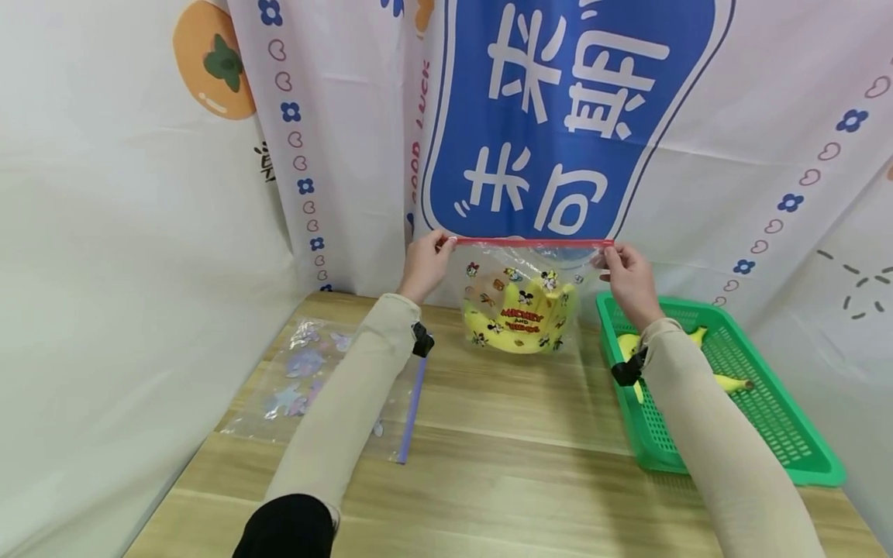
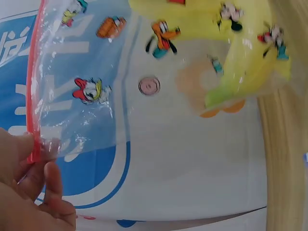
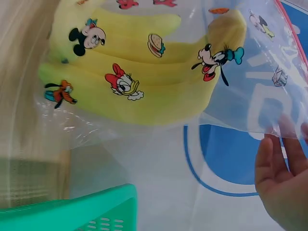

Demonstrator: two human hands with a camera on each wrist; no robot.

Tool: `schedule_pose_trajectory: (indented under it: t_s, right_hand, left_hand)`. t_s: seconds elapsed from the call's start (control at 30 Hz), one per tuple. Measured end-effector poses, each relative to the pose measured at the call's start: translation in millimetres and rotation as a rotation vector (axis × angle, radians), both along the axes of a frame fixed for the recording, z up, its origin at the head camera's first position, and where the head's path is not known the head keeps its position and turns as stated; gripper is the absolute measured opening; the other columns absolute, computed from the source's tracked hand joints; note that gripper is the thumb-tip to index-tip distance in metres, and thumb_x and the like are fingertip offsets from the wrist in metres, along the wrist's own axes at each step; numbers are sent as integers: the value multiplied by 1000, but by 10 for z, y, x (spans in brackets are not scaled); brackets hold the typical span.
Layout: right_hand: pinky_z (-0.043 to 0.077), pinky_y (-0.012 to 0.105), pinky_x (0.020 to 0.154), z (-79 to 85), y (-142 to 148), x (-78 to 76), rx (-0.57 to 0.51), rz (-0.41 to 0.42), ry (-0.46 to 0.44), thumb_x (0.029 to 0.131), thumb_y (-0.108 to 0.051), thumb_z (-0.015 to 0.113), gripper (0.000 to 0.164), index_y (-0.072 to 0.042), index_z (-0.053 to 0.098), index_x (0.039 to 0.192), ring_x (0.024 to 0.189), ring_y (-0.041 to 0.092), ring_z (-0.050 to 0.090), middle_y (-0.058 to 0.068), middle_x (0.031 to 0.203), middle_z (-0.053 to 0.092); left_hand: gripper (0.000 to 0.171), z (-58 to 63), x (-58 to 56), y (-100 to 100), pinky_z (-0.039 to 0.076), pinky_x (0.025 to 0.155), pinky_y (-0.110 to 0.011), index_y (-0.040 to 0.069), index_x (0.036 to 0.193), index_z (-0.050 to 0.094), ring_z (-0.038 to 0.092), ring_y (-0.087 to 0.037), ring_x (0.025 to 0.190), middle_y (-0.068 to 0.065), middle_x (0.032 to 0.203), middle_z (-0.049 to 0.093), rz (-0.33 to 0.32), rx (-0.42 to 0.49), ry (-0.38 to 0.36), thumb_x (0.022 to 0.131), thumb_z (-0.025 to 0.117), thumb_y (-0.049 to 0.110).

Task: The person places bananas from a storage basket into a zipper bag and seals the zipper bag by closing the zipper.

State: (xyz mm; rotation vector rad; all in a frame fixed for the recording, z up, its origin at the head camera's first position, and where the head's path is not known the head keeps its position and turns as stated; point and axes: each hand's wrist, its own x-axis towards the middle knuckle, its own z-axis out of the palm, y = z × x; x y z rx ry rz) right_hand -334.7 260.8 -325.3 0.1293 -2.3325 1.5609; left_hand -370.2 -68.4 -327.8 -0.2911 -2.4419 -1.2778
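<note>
A clear zip bag [image 1: 474, 333] with cartoon prints and a red zip strip [image 1: 530, 242] hangs upright between my hands. Yellow bananas [image 1: 519, 341] lie inside it, seen close up through the plastic in the right wrist view. My left hand [image 1: 425, 263] pinches the left end of the red strip between thumb and fingers. At the strip's right end, my right hand [image 1: 631, 283] pinches the other corner. The bag's bottom is near the wooden table; whether it touches cannot be told.
At the right stands a green basket [image 1: 781, 403] with more bananas [image 1: 731, 384] in it, partly behind my right arm. Another clear bag with a purple strip [image 1: 413, 411] lies flat on the wooden table [image 1: 502, 480] at the left. A printed cloth [image 1: 363, 155] hangs behind.
</note>
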Motion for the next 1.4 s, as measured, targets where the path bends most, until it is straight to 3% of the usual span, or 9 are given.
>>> schedule_pose_trajectory:
  t_s: [0.27,0.37,0.57,0.67,0.8,0.97,1.2,1.3,1.4]
  right_hand:
    - [46,22,68,-163,43,-95,45,-140,-29,100,-36,43,40,-1,60,110,79,12,55,8,103,60]
    - [49,24,71,-183,33,-106,-18,-123,-62,101,-35,42,38,-2,57,112,77,7,58,8,105,60]
    - [49,33,85,-182,22,-116,-122,-70,-143,101,-33,42,41,-2,49,127,92,12,58,15,122,55]
    - [48,31,85,-183,42,-122,-111,-34,-183,101,-34,41,49,-3,38,139,102,17,54,18,133,48]
    - [43,39,94,-188,84,-104,-70,44,-231,102,-38,36,62,-5,17,150,118,30,46,21,146,32]
    - [34,50,103,-211,112,-38,-8,114,-300,102,-44,30,69,-5,2,151,126,39,37,21,153,19]
    - [42,46,95,-261,21,143,121,143,-348,102,-35,36,61,4,21,146,118,36,43,26,142,34]
    - [42,46,95,-294,-50,271,224,198,-391,102,-34,39,57,4,26,143,118,37,44,25,138,38]
    - [45,45,93,-364,-139,421,306,255,-420,101,-34,42,54,3,33,140,115,36,48,23,132,45]
  left_hand:
    - [22,-43,-44,100,46,70,-30,8,99,63,55,-19,84,-6,94,63,10,34,-62,98,52,27]
    - [21,-48,-54,135,47,72,-29,8,106,62,56,-18,88,-6,99,63,14,72,-71,98,52,25]
    - [33,-11,-70,176,50,84,-29,4,128,52,58,-19,106,-10,118,60,-23,121,-130,99,51,18]
    - [40,3,-81,179,47,92,-30,2,136,44,55,-21,116,-13,129,55,-43,122,-155,98,49,15]
    - [45,13,-86,160,44,96,-30,3,140,39,50,-22,122,-12,137,48,-58,113,-193,98,49,16]
    - [35,15,2,70,46,92,-34,2,129,51,54,-24,115,-12,127,55,-92,56,-197,97,50,16]
    - [24,-114,217,-188,49,76,-33,2,104,66,58,-22,86,-10,97,65,-132,-146,-202,96,50,18]
    - [23,-214,299,-298,46,65,-30,2,90,66,54,-19,72,-7,80,61,-148,-229,-221,96,50,18]
    - [29,-360,369,-391,40,55,-27,6,72,56,45,-15,59,-2,65,50,-163,-304,-300,96,50,20]
